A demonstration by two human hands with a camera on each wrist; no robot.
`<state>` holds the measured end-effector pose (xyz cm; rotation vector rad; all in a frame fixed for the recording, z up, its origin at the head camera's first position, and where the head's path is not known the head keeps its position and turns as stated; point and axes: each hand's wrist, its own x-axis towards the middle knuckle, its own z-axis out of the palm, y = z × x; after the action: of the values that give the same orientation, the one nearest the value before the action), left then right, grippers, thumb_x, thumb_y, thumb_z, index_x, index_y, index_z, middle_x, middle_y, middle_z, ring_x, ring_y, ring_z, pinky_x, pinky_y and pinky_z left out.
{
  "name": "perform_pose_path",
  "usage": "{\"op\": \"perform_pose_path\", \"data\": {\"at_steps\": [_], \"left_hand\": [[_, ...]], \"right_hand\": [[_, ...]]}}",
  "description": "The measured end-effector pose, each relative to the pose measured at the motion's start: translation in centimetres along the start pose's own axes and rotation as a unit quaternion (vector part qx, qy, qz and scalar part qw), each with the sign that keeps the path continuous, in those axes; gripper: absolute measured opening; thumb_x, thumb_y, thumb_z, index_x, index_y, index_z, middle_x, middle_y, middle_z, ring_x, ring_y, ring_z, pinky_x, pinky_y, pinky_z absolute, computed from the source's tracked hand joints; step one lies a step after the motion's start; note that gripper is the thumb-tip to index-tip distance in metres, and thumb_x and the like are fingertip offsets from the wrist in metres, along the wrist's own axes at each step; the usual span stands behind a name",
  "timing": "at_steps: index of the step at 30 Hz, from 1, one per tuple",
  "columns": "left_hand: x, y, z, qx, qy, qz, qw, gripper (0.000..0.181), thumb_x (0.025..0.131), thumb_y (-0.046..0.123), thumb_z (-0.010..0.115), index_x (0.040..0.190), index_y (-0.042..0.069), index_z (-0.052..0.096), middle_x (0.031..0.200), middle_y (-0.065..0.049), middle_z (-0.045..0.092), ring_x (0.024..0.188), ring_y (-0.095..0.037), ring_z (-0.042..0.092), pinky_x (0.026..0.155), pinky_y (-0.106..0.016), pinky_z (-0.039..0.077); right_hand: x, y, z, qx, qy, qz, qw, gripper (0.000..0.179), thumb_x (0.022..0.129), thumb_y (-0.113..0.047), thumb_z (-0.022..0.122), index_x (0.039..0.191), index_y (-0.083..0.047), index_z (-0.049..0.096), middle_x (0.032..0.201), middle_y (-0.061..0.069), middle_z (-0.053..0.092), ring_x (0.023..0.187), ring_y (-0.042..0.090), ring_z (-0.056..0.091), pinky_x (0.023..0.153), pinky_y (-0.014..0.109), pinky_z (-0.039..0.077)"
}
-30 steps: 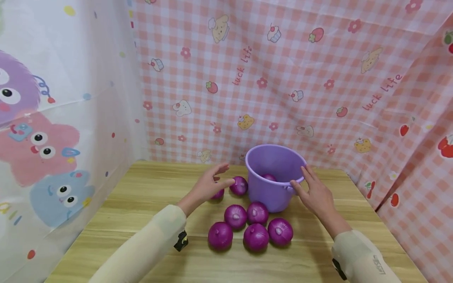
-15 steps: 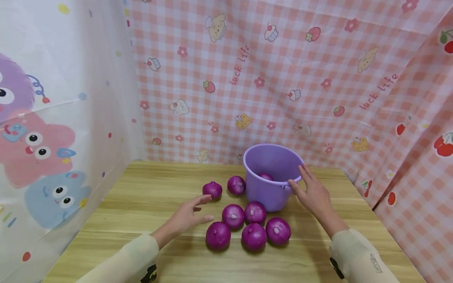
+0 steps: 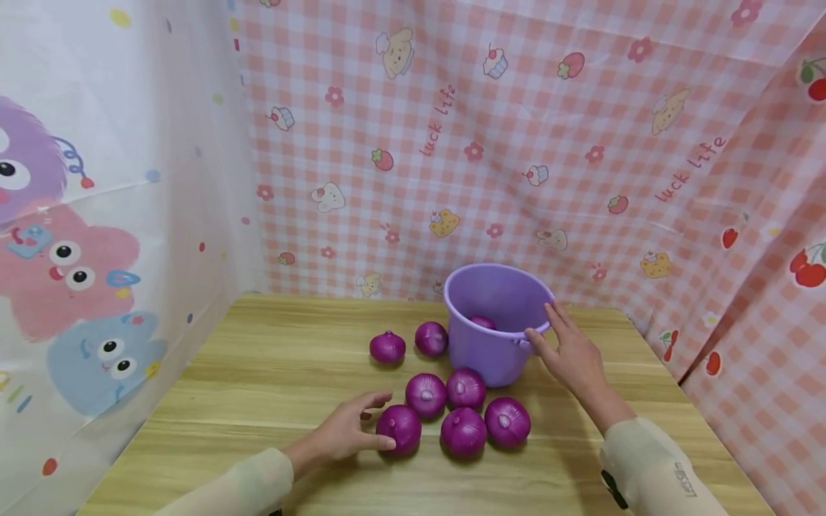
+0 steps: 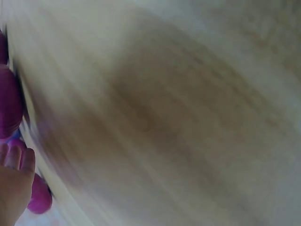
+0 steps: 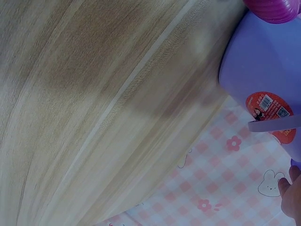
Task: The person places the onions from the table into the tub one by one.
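Note:
My left hand [image 3: 345, 430] is at the leftmost front purple onion [image 3: 401, 426], its thumb in front and its spread fingers behind. In the left wrist view, the fingers of the left hand [image 4: 14, 179] stretch out close to the onions. The right hand [image 3: 574, 355] rests on the right side of the rim of a purple bucket [image 3: 487, 358], fingers fairly straight and thumb on the front rim. One purple onion [image 3: 482, 322] shows inside the bucket. Part of the right hand [image 5: 292, 195] shows at the edge of the right wrist view.
Several more onions lie in front of the bucket, among them a front right one [image 3: 508, 423]. Two onions stand left of it, one [image 3: 387, 347] farther out. A wooden table [image 3: 271, 373] bears everything, with a checked cloth [image 3: 348, 215] hanging behind.
My left hand has drawn back from the two onions left of the bucket and come down and nearer, to the leftmost front onion. The right hand stays on the bucket rim.

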<state>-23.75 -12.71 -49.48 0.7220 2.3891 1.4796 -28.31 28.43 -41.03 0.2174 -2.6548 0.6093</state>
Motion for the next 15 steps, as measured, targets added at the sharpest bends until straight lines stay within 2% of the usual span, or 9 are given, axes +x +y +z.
{"op": "perform_pose_path", "data": {"at_steps": [5, 10, 15], "left_hand": [[0.03, -0.23, 0.30, -0.018, -0.017, -0.003, 0.9997, 0.087, 0.079, 0.026, 0.085, 0.148, -0.002, 0.039, 0.147, -0.023, 0.045, 0.128, -0.041, 0.049, 0.106, -0.053, 0.042], [-0.02, -0.15, 0.37, -0.004, -0.021, 0.002, 0.9998, 0.089, 0.077, 0.026, 0.086, 0.147, -0.003, 0.039, 0.144, -0.023, 0.047, 0.127, -0.041, 0.050, 0.106, -0.056, 0.040], [0.10, -0.06, 0.58, 0.004, -0.028, -0.003, 0.9996, 0.087, 0.077, 0.025, 0.087, 0.147, 0.000, 0.041, 0.138, -0.017, 0.053, 0.124, -0.036, 0.054, 0.105, -0.053, 0.043]], "right_hand": [[-0.04, -0.04, 0.02, 0.003, 0.000, 0.001, 1.0000, 0.074, 0.100, -0.054, 0.047, 0.151, -0.002, 0.037, 0.160, 0.019, 0.026, 0.136, 0.050, 0.035, 0.100, 0.069, 0.038], [-0.04, -0.15, -0.06, 0.005, -0.002, 0.001, 1.0000, 0.074, 0.100, -0.054, 0.047, 0.152, -0.002, 0.036, 0.159, 0.019, 0.026, 0.136, 0.050, 0.035, 0.100, 0.069, 0.037], [-0.03, -0.06, -0.06, 0.004, -0.004, 0.002, 1.0000, 0.075, 0.100, -0.054, 0.047, 0.152, -0.001, 0.036, 0.160, 0.019, 0.026, 0.137, 0.050, 0.034, 0.100, 0.069, 0.037]]}}
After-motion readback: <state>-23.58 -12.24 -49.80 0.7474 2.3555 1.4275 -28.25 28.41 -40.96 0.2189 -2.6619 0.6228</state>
